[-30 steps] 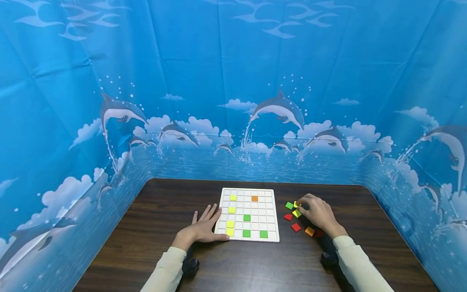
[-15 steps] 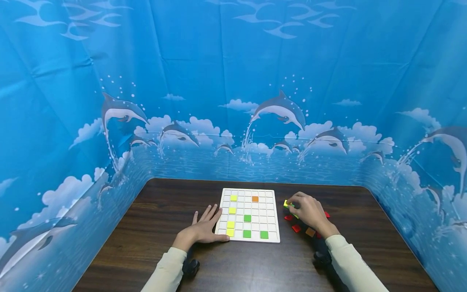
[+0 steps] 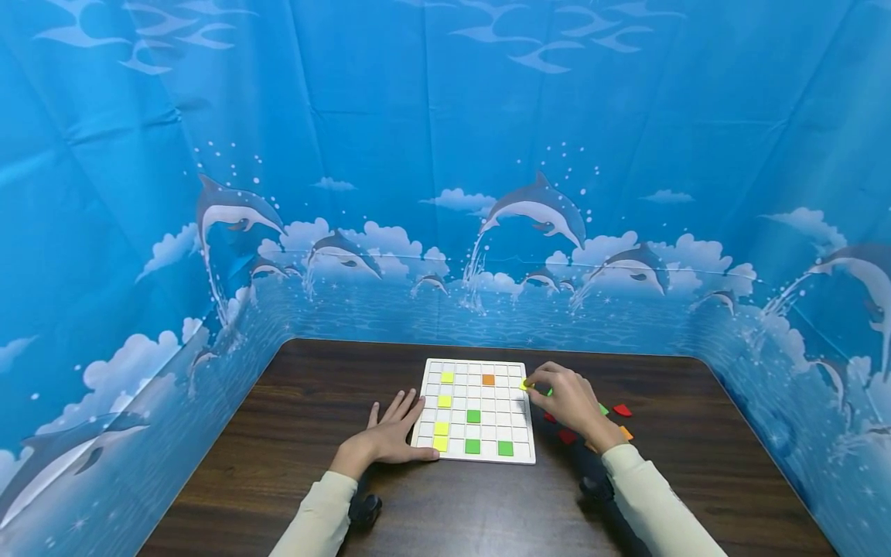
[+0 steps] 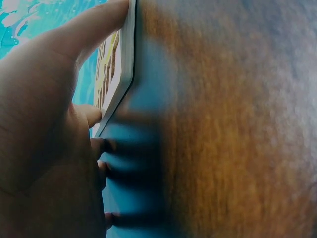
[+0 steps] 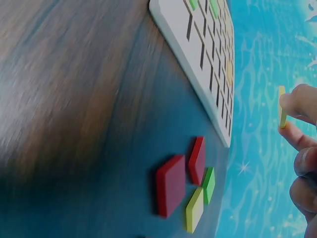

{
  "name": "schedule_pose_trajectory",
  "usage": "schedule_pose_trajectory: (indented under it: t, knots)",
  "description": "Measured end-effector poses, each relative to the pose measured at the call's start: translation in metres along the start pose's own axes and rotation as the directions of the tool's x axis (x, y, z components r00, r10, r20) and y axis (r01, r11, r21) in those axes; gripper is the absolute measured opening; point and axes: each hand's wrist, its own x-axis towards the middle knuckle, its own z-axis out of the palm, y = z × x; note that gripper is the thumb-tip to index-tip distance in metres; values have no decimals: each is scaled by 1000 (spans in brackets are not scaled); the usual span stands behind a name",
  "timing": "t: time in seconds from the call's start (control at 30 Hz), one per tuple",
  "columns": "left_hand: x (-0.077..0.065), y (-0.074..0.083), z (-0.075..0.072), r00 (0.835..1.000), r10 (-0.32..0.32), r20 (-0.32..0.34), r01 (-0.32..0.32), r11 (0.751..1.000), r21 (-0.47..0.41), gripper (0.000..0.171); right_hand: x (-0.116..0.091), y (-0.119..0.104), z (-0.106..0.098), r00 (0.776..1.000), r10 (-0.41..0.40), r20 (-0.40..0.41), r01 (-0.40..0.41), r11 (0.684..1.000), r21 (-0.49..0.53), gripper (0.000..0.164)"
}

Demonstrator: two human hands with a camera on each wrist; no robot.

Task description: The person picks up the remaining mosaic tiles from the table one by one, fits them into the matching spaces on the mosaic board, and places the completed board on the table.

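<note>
A white square board [image 3: 489,432] with a grid of shallow cells lies on the table. Yellow, green and orange square tiles sit in some cells, such as a green tile [image 3: 473,416] and an orange tile [image 3: 489,380]. Along the board's left side rests my left hand [image 3: 386,437], fingers spread, with the thumb on the near-left corner. My right hand [image 3: 567,398] pinches a yellow tile [image 5: 282,90] between thumb and finger, at the board's right edge in the head view. The right wrist view shows that tile on its edge, held above the table.
Right of the board lie loose tiles, partly hidden by the right hand: a red tile [image 3: 622,410], an orange tile [image 3: 626,433] and others. Red, green and yellow tiles [image 5: 195,210] show in the right wrist view. A blue dolphin-print curtain [image 3: 376,155] surrounds the brown table [image 3: 278,433].
My right hand has moved left from the loose tiles to the board's right edge, carrying a yellow tile. The left hand has stayed on the board.
</note>
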Motion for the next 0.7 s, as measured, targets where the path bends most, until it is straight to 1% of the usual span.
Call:
schedule_pose_trajectory:
  t: [0.1, 0.17, 0.2, 0.23, 0.3, 0.33, 0.37, 0.43, 0.47, 0.53, 0.57, 0.7]
  knots:
    - [-3, 5, -5, 1000, -16, 10, 16, 1000, 3, 123, 4, -7, 3, 1000, -19, -3, 19, 1000, 5, 13]
    - [-2, 3, -4, 1000, -7, 6, 7, 1000, 8, 121, 6, -10, 5, 999, -34, -4, 34, 999, 7, 12]
    - [-4, 6, -6, 1000, -15, 10, 15, 1000, 2, 121, 7, -12, 6, 999, -40, -6, 40, 999, 4, 12]
    - [-3, 3, -4, 1000, -5, 2, 5, 1000, 2, 121, 8, -13, 7, 999, -47, -6, 47, 999, 3, 12]
    - [-3, 4, -4, 1000, -4, 3, 4, 1000, 1, 121, 10, -16, 10, 998, -65, -9, 65, 998, 2, 11]
    - [-2, 1, -2, 1000, 9, -6, -9, 1000, 2, 121, 11, -18, 11, 998, -70, -9, 70, 998, 2, 10]
    - [-3, 3, -4, 1000, -3, 4, 3, 1000, 2, 121, 12, -20, 12, 997, -75, -10, 75, 997, 3, 10]
    - [-1, 1, -2, 1000, -2, 4, 2, 1000, -2, 121, 14, -24, 14, 997, -82, -8, 82, 997, 3, 10]
    - [-1, 2, -4, 1000, -12, 12, 12, 1000, -3, 122, 15, -26, 15, 996, -85, -8, 85, 996, 5, 10]
    - [4, -4, 2, 1000, -14, 7, 14, 1000, 7, 124, 17, -31, 17, 997, -83, 0, 83, 996, 9, 10]
    - [6, -5, 3, 1000, -27, 10, 27, 1000, 13, 125, 18, -33, 18, 996, -85, 3, 85, 996, 9, 10]
    - [8, -7, 5, 999, -36, 15, 36, 999, 31, 124, 21, -41, 21, 995, -97, 5, 97, 995, 18, 10]
